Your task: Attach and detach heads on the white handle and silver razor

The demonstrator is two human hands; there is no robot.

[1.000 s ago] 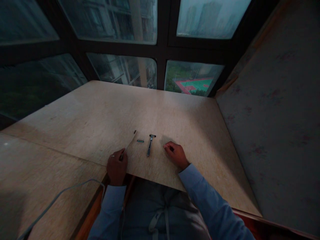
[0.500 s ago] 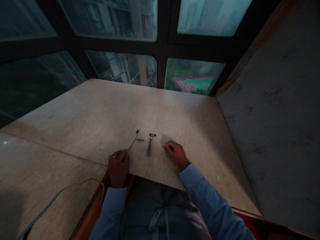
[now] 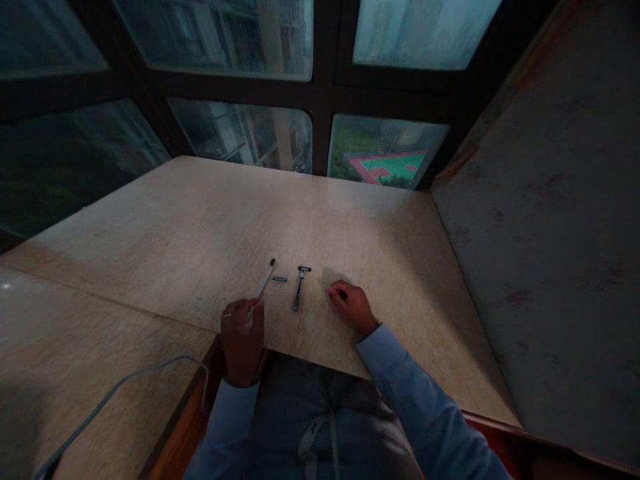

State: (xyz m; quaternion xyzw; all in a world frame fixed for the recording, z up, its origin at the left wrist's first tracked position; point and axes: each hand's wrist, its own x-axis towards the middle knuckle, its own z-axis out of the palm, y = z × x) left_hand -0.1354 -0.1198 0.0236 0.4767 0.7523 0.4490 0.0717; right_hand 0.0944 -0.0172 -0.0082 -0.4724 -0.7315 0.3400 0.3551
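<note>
My left hand (image 3: pixel 243 337), with a ring on one finger, is closed on the handle of a white toothbrush (image 3: pixel 265 279). The brush's dark-bristled head points away from me. Just right of it a small razor blade cartridge (image 3: pixel 280 280) lies flat on the table. Beyond that lies a razor (image 3: pixel 299 289), its head at the far end and its handle toward me. My right hand (image 3: pixel 353 307) rests on the table to the razor's right, fingers curled in. Whether anything is inside those curled fingers cannot be made out.
The pale, marbled tabletop (image 3: pixel 215 227) meets dark-framed windows (image 3: pixel 323 100) at the back. On the right stands a patterned wall panel (image 3: pixel 540 233). A grey cable (image 3: pixel 125 381) runs over the table's front left part and hangs at its edge.
My left hand has shifted slightly to the right and its grip on the toothbrush has turned a little. The right hand, razor and cartridge stay in place.
</note>
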